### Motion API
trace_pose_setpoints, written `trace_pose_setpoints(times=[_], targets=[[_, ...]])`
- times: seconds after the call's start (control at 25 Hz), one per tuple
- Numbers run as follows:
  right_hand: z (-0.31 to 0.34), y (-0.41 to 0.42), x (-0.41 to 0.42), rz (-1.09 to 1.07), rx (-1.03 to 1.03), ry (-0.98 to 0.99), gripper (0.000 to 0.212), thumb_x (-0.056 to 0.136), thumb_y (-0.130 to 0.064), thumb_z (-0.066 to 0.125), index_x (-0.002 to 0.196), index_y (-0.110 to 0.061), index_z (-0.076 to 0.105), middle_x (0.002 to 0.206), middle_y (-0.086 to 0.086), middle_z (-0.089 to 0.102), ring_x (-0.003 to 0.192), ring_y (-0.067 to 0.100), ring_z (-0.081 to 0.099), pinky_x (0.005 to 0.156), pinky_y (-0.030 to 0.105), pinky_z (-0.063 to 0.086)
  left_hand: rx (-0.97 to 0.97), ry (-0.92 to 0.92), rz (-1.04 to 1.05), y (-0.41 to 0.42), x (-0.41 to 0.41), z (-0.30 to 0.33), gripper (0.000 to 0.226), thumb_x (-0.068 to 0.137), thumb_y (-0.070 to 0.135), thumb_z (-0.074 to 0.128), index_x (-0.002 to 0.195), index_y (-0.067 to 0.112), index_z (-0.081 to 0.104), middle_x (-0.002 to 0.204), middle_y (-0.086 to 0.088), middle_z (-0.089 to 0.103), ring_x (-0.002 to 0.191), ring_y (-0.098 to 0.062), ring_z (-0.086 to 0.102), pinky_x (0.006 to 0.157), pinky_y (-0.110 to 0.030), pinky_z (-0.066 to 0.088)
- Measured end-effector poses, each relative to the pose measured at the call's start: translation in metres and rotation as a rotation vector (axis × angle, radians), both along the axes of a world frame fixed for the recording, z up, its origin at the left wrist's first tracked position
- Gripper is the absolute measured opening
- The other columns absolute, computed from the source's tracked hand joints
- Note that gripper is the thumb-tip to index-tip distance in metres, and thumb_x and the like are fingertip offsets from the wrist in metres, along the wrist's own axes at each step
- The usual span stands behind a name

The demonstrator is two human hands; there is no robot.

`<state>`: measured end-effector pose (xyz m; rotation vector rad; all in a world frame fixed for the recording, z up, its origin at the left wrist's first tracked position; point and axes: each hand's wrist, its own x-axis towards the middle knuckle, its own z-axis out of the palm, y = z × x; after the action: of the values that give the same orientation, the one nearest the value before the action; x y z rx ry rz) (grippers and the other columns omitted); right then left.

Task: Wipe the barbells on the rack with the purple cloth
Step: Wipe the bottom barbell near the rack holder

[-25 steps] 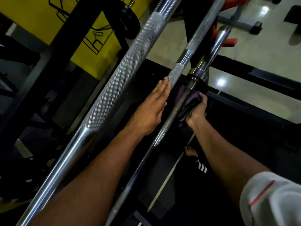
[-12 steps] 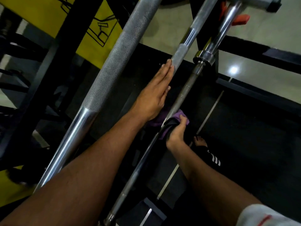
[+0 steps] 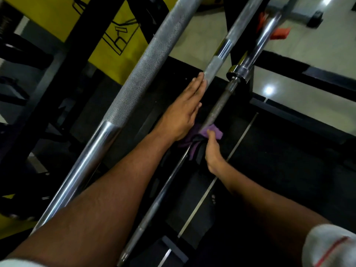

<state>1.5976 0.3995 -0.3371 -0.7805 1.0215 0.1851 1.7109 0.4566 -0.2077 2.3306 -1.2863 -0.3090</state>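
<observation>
The head view looks down along three steel bars that slant side by side on a black rack, and the thin barbell (image 3: pixel 217 110) furthest from the yellow wall panel (image 3: pixel 107 26) serves as the landmark here. The right hand (image 3: pixel 211 149) curls round this bar with the purple cloth (image 3: pixel 213 132) bunched between palm and steel, partway down its dull shaft below the chrome collar (image 3: pixel 238 73); wrapping the cloth all the way round probably lets one stroke clean the whole circumference rather than one face. Part of the cloth hangs dark and loose under the grip. The left hand (image 3: pixel 183 112) lies flat with straight fingers against the middle barbell (image 3: pixel 217 60) just beside the thin one, fingertips touching the lower end of its knurled band; it holds nothing, and most likely braces the person or steadies the bars while the other arm works. The thick knurled barbell (image 3: pixel 142 74) lies beyond the middle one, nearest the wall panel, untouched by either hand. Below the thin bar, bare toes (image 3: pixel 213 199) show on the dark floor mat (image 3: pixel 289 160).
</observation>
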Motion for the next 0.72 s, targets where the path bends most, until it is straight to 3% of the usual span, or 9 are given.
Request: trace_pose_setpoints(times=[0.08,0.2,0.36,0.44,0.48,0.56,0.6,0.64,0.72], targets=[[0.004,-0.014,-0.002,0.175,-0.164,0.06,0.048,0.098,-0.053,0.044,0.114,-0.015,0.068,0.121,0.009,0.067,0.109,0.024,0.062,0.102,0.036,0.046,0.002,-0.009,0.014,0.0,-0.001,0.0,0.058,0.101,0.0,0.048,0.155,0.0,0.025,0.165,-0.016,0.015,0.153,-0.025,0.014,0.123,-0.024,0.012],[0.016,-0.04,0.004,0.224,-0.35,0.057,0.032,0.102,-0.045,0.043,0.101,-0.019,0.062,0.116,0.009,0.063,0.104,0.025,0.058,0.098,0.035,0.046,0.015,-0.025,0.024,0.001,-0.001,-0.001,0.059,0.1,0.001,0.048,0.155,0.001,0.026,0.165,-0.015,0.016,0.153,-0.025,0.015,0.123,-0.025,0.014],[0.02,-0.043,-0.028,0.604,-0.479,-0.041,0.042,0.105,-0.039,0.04,0.132,-0.014,0.06,0.13,0.008,0.061,0.115,0.023,0.058,0.102,0.033,0.044,0.03,-0.007,0.043,0.0,-0.004,0.002,0.057,0.1,0.005,0.05,0.153,0.0,0.03,0.164,-0.016,0.021,0.152,-0.027,0.02,0.124,-0.031,0.018],[0.027,-0.05,-0.048,0.684,-0.505,-0.073,0.04,0.106,-0.035,0.042,0.135,-0.013,0.059,0.132,0.007,0.062,0.118,0.019,0.059,0.106,0.032,0.043,0.016,-0.024,0.08,0.003,-0.006,0.006,0.054,0.102,0.014,0.051,0.152,0.002,0.034,0.162,-0.014,0.026,0.15,-0.026,0.025,0.123,-0.039,0.025],[0.03,-0.052,-0.055,0.669,-0.546,-0.103,0.036,0.107,-0.03,0.042,0.132,-0.011,0.06,0.126,0.006,0.064,0.115,0.014,0.061,0.103,0.027,0.044,0.005,-0.043,0.099,0.009,-0.013,0.01,0.053,0.103,0.018,0.051,0.151,0.003,0.037,0.161,-0.013,0.03,0.149,-0.026,0.028,0.12,-0.042,0.029],[0.046,-0.053,-0.066,0.554,-0.6,-0.161,0.024,0.107,-0.017,0.044,0.12,-0.006,0.061,0.102,0.003,0.066,0.088,-0.004,0.066,0.082,0.011,0.048,-0.056,-0.118,0.134,0.032,-0.044,0.02,0.05,0.103,0.022,0.052,0.149,0.006,0.043,0.157,-0.011,0.04,0.145,-0.023,0.037,0.118,-0.039,0.033],[0.055,-0.053,-0.071,0.548,-0.623,-0.193,0.021,0.107,-0.012,0.044,0.114,-0.001,0.06,0.091,0.005,0.065,0.074,-0.002,0.067,0.071,0.015,0.051,-0.106,-0.152,0.157,0.051,-0.069,0.025,0.047,0.102,0.02,0.055,0.146,0.006,0.047,0.154,-0.009,0.044,0.143,-0.022,0.041,0.118,-0.036,0.034],[0.059,-0.052,-0.074,0.573,-0.643,-0.268,0.022,0.107,-0.012,0.043,0.107,0.004,0.057,0.082,0.013,0.064,0.063,0.012,0.068,0.061,0.025,0.055,-0.146,-0.171,0.183,0.076,-0.098,0.027,0.045,0.102,0.018,0.057,0.144,0.006,0.05,0.151,-0.008,0.047,0.14,-0.02,0.044,0.117,-0.033,0.034],[0.07,-0.049,-0.071,0.645,-0.699,-0.373,0.029,0.108,-0.027,0.044,0.1,-0.002,0.056,0.082,0.026,0.06,0.063,0.041,0.065,0.055,0.05,0.056,-0.145,-0.14,0.263,0.136,-0.164,0.012,0.043,0.102,0.017,0.056,0.144,0.008,0.051,0.151,-0.004,0.048,0.14,-0.016,0.044,0.117,-0.031,0.034]])
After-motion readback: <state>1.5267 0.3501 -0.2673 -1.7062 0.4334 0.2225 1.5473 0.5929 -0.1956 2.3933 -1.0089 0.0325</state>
